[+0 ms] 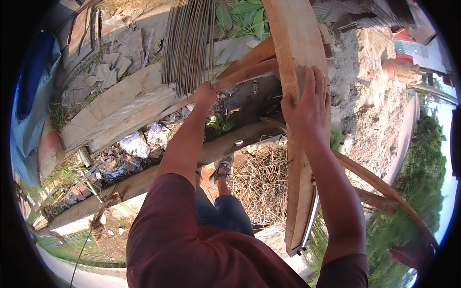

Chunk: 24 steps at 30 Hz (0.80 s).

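The right hand [309,113] lay open on the long timber beam [298,43], thumb apart from the fingers; I recorded contact but no closed grip. The left hand [205,94] was curled beside the reddish slat [247,75] and the lower ends of the metal rods [187,45]; I could not tell which it held, or how tightly. The rods lay left of the beam, and bent metal pieces [257,187] lay near the sandalled foot [222,171].
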Available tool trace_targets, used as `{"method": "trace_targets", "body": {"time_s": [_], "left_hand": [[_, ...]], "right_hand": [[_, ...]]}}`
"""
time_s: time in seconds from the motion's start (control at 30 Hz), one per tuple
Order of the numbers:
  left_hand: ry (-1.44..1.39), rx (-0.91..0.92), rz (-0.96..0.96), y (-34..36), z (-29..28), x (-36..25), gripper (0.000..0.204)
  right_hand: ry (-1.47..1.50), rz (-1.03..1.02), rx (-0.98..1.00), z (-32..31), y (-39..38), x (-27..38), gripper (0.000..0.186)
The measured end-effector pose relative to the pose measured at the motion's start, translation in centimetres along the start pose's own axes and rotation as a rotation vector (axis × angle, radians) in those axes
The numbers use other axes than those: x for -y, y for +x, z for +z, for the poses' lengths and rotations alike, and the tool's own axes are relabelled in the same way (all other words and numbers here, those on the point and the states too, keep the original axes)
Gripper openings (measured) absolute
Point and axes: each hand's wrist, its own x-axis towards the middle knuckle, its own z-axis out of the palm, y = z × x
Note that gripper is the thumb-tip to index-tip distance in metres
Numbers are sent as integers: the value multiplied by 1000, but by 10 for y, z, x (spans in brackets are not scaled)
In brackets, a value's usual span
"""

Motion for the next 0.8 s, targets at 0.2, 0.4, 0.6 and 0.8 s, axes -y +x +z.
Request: {"method": "trace_targets", "body": {"time_s": [0.2, 0.4, 0.6, 0.8], "left_hand": [[206, -13, -105, 47, 22, -33, 23], [370, 87, -26, 76, 9, -29, 17], [511, 104, 50, 76, -2, -38, 18], [45, 72, 104, 35, -62, -52, 19]], "right_hand": [[14, 17, 38, -4, 0, -4, 70], [30, 5, 88, -12, 4, -1, 74], [41, 11, 68, -9, 3, -1, 76], [33, 17, 51, -9, -1, -6, 74]]}}
